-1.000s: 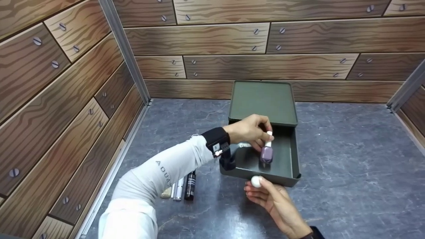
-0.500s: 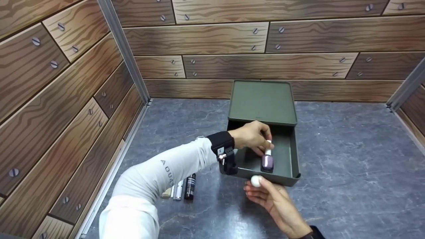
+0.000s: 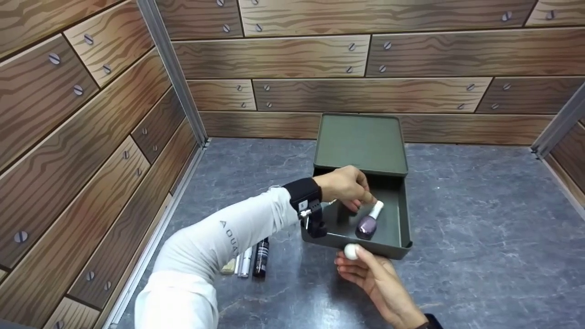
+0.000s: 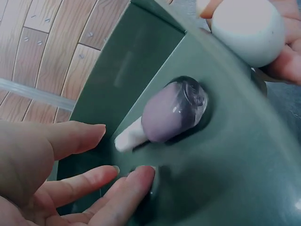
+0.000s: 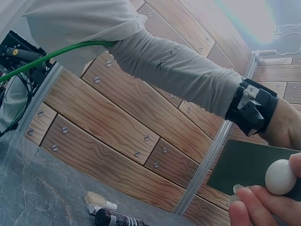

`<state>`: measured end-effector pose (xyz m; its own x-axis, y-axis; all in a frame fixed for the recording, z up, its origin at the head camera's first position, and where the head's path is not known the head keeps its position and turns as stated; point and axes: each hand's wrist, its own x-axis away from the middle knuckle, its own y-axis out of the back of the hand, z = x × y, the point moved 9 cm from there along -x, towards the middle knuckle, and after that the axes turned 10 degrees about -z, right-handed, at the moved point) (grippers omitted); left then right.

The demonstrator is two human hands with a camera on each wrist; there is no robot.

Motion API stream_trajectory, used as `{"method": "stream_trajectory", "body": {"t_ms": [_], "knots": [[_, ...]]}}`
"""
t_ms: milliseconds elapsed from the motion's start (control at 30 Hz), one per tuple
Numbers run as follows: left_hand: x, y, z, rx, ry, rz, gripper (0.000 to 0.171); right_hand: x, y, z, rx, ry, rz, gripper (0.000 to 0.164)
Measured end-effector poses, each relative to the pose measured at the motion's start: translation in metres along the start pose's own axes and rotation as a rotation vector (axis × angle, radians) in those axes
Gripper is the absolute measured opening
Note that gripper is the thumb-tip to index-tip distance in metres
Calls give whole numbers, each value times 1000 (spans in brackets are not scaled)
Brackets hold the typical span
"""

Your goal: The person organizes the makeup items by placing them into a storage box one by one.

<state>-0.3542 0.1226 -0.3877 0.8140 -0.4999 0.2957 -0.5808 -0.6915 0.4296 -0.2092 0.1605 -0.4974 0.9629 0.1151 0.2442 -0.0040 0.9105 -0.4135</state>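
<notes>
"Call the box, left to right!"

"Green box (image 3: 388, 250), lid (image 3: 361, 141) at its far end. The left hand (image 3: 343, 185) reaches in, thumb and fingers spread; something behind those fingers is too hidden to name. Just right of them, the purple bottle (image 3: 366, 227) tilts inside, white cap pointing away and right."

"And the right hand (image 3: 381, 283)?"

"Just outside the front wall, pinching a white egg-shaped piece (image 3: 351, 251)!"

"Around them?"

"Grey counter (image 3: 480, 205): at left, a yellowish piece (image 3: 228, 267), slim white tubes (image 3: 246, 262), a black tube (image 3: 261, 260). Plank-patterned walls (image 3: 320, 93) stand left, behind and right."
</notes>
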Motion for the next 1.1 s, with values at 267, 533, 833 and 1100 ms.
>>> {"method": "stream_trajectory", "body": {"t_ms": [267, 533, 833, 1100], "knots": [[17, 24, -15, 92, -100, -48, 11, -3, 2, 1, 0, -2, -5, 38], [50, 69, -7, 68, -204, -163, 26, -4, 1, 0, -5, -4, 2, 38], [71, 119, 39, 162, -196, -298, 36, -2, -1, 3, 2, 40, 23, 38], [95, 141, 107, 256, -84, -372, 37, -3, -2, 2, -5, 36, 27, 38]]}}
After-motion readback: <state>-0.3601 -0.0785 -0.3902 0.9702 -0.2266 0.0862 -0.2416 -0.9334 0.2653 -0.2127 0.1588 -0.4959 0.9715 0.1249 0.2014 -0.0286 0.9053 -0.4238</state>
